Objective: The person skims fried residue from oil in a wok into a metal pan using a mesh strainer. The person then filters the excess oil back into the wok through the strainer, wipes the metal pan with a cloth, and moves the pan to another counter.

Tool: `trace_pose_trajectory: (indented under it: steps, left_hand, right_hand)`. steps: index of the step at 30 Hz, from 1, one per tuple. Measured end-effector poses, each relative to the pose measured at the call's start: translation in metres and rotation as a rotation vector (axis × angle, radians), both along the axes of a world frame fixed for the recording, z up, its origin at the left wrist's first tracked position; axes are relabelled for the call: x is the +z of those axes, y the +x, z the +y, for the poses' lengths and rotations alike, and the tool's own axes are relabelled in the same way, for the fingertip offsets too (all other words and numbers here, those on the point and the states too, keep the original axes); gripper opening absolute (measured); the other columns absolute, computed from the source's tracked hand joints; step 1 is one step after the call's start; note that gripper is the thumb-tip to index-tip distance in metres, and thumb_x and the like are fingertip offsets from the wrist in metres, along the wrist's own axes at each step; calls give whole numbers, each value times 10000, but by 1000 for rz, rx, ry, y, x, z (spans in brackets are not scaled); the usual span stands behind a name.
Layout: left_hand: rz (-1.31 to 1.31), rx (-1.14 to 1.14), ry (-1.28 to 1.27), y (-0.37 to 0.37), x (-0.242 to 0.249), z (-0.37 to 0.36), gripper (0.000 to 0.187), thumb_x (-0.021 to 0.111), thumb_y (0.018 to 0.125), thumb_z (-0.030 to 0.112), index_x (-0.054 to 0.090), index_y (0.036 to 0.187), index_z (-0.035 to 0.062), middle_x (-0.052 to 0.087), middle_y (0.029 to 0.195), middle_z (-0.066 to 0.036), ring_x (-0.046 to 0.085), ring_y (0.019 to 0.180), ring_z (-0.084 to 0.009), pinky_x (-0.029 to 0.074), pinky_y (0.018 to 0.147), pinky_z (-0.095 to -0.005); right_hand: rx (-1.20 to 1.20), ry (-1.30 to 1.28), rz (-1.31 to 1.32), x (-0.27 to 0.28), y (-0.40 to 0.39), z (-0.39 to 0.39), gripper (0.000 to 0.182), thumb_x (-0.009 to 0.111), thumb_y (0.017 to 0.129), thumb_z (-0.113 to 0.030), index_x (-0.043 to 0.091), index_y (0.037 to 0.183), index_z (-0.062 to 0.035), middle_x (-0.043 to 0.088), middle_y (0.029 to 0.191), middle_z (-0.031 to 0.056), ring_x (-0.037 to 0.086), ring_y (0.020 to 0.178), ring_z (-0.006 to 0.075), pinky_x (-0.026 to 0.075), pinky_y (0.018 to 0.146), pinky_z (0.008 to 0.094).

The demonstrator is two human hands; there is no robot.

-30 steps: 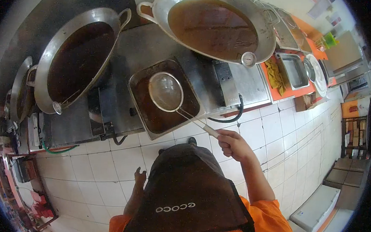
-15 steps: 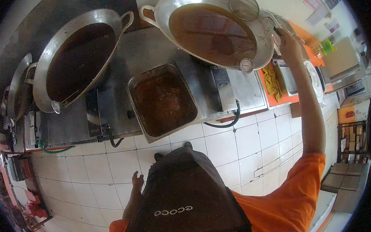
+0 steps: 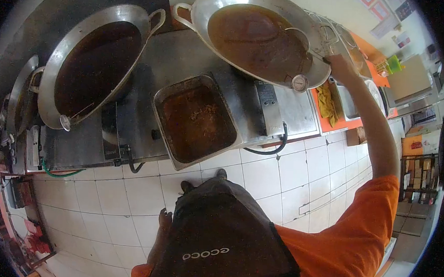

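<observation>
My right hand (image 3: 340,66) is closed round the handle of a round strainer (image 3: 309,44), whose head is partly dipped in the brown liquid of the large right wok (image 3: 199,16). A dial thermometer (image 3: 300,83) sits at that wok's near rim. My left hand (image 3: 165,219) hangs low beside the dark apron (image 3: 211,229), fingers slightly apart, holding nothing visible. Between the woks stands a rectangular metal tray (image 3: 229,113) with brown liquid and crumbs in it.
A second wok (image 3: 50,85) of dark liquid stands left, with its own thermometer (image 3: 65,122). Farther left is another pan (image 3: 17,88). A yellow cloth (image 3: 327,103) lies on the orange surface at right. A black cable (image 3: 267,151) loops below the counter edge.
My right hand has moved down and slightly left. The strainer, earlier raised over the wok's far rim, has gone down into the liquid. My left hand has barely moved.
</observation>
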State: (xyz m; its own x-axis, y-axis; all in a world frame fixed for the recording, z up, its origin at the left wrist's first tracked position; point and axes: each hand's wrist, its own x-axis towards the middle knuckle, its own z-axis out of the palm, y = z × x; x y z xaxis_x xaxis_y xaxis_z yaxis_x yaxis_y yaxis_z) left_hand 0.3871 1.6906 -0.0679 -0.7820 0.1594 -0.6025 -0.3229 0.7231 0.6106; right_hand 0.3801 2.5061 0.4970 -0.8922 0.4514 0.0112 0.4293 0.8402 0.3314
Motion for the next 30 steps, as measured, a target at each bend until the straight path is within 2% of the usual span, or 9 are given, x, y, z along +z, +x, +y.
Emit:
trace_pose_trajectory:
  steps: [3,7,10,12,14,17,21,25,30]
  left_hand:
    - [-112,148,127,-4,-26,-8,553,642,748,223,496,1232,0,624,1056,-243,616,977,-331,498,826,-403]
    - [-91,75,232,-11,-29,-13,528,626,759,221,503,1226,6,632,1054,-225,617,971,-321,489,840,-393]
    - [-137,118,69,-18,-2,7,539,622,762,240,501,1232,7,631,1060,-220,614,978,-322,481,856,-391]
    - [-62,105,98,-16,-6,6,450,598,775,207,538,1173,5,649,970,-190,626,922,-305,482,853,-384]
    - [36,6,146,-12,-16,0,364,572,787,169,569,1112,4,652,870,-161,633,860,-289,483,848,-372]
    - [144,-167,182,-12,-21,-6,231,533,796,108,604,992,8,628,728,-126,631,767,-269,485,841,-352]
    - [161,-87,242,-3,-23,-7,117,518,775,75,622,815,37,609,671,-109,622,716,-259,486,840,-361]
    - [-96,357,109,-6,4,11,88,529,742,69,605,699,81,592,643,-95,611,686,-255,488,830,-391]
    - [313,-159,262,0,-14,-6,97,524,750,69,615,735,99,562,600,-85,606,662,-259,490,819,-382]
  right_hand:
    - [96,-199,34,-1,1,-4,212,539,823,-83,649,1003,-55,647,884,199,634,858,344,492,742,427]
    - [91,-357,-13,6,-2,-22,302,465,828,-50,653,1061,-86,645,985,158,558,1068,342,193,1071,584]
    - [51,-377,-83,6,-8,-28,348,450,820,-41,649,1097,-112,641,1024,143,540,1101,333,137,1051,647]
    - [247,-301,-11,-2,-4,-17,298,497,820,-16,643,1075,-62,644,958,169,598,945,325,368,879,481]
    - [221,-337,4,3,-6,-24,273,529,830,-22,641,1077,-47,644,940,170,620,898,299,475,813,392]
    - [1,-480,-34,22,-14,-54,275,556,855,-79,638,1117,-76,637,980,141,603,961,241,467,838,370]
    - [168,-438,1,6,-16,-32,299,584,867,-139,627,1163,-116,616,974,106,603,870,187,496,724,321]
    - [-104,-717,-88,46,-35,-89,295,566,887,-165,629,1175,-158,568,820,45,555,687,122,472,555,263]
    - [-197,-951,-55,45,-38,-91,307,518,920,-175,598,1214,-140,435,647,-35,387,502,57,327,416,216]
